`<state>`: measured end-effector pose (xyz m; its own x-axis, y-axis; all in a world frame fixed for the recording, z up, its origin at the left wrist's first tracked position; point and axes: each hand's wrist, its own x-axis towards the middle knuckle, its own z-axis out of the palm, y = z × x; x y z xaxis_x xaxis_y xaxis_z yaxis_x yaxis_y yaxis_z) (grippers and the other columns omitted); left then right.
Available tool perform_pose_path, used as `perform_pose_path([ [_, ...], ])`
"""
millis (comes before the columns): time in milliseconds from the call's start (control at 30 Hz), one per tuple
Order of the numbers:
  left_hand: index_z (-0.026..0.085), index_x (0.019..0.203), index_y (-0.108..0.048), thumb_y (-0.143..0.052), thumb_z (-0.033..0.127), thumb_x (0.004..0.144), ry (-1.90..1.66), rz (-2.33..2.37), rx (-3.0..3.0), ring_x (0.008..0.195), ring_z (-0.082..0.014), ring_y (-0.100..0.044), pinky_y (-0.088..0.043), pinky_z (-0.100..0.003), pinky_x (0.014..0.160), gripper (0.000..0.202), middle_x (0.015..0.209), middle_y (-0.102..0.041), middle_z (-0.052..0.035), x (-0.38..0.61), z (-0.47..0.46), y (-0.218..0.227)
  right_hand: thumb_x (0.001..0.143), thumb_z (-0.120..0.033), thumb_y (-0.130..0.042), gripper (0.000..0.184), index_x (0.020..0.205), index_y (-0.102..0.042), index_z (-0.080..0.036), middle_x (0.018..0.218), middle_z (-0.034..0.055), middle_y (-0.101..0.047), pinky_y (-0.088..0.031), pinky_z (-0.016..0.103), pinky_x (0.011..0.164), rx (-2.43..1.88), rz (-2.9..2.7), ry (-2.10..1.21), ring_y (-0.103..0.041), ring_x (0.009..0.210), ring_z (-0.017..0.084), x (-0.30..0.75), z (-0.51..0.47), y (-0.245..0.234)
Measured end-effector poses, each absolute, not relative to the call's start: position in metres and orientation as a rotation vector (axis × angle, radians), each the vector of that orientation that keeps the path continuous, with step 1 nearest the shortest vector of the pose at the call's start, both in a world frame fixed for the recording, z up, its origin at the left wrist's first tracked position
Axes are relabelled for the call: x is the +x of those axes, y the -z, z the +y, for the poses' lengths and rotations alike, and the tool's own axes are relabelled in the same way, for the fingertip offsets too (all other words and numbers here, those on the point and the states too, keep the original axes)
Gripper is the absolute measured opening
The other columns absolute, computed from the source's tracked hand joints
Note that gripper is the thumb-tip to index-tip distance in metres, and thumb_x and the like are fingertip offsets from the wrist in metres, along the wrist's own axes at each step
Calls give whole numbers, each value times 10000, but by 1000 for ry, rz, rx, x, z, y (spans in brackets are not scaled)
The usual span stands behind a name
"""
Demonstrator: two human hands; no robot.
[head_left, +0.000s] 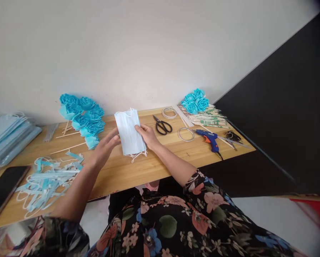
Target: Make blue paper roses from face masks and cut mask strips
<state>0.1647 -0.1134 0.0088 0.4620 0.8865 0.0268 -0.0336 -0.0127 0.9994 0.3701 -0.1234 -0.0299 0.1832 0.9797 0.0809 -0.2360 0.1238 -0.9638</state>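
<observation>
A small stack of light blue face masks (130, 132) is held upright above the table, white ear loops showing at its top and bottom. My right hand (148, 136) grips the right edge, thumb across the front and fingers hidden behind. At the left edge, my left hand (105, 145) has its fingers stretched out beside the masks; whether the fingertips touch them is unclear. Black-handled scissors (162, 125) lie to the right of the masks. Left of them are bright blue flowers (86, 116) on wooden sticks.
Cut mask strips and loops (49, 182) lie front left near a phone (6, 191) and packed masks (8, 137). Tape rolls (170, 113), a blue glue gun (208, 137), wrapped sticks (212, 118) and more blue flowers (195, 101) occupy the right. A wall (149, 53) stands behind.
</observation>
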Motion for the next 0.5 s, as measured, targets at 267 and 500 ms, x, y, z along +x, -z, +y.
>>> perform_pose_path([
  [267,208,1252,-649,-866,542,684,-1014,865,1027,1040,-218,-696,-558,-314,829,694,1276,-701,-122,201,-84,2,728,-670,-716,476,694,-596,-210,663,-33,-504,-357,265,600,-1056,-1009,-1064,-449,644,130,371,-128,20],
  [500,165,1178,-707,-847,662,649,-847,710,1010,1053,-319,-713,-586,-395,857,740,1137,-759,-147,197,-93,4,792,-607,-696,408,766,-648,-202,689,-26,-557,-369,257,604,-1023,-1111,-1087,-482,668,136,367,-130,22],
])
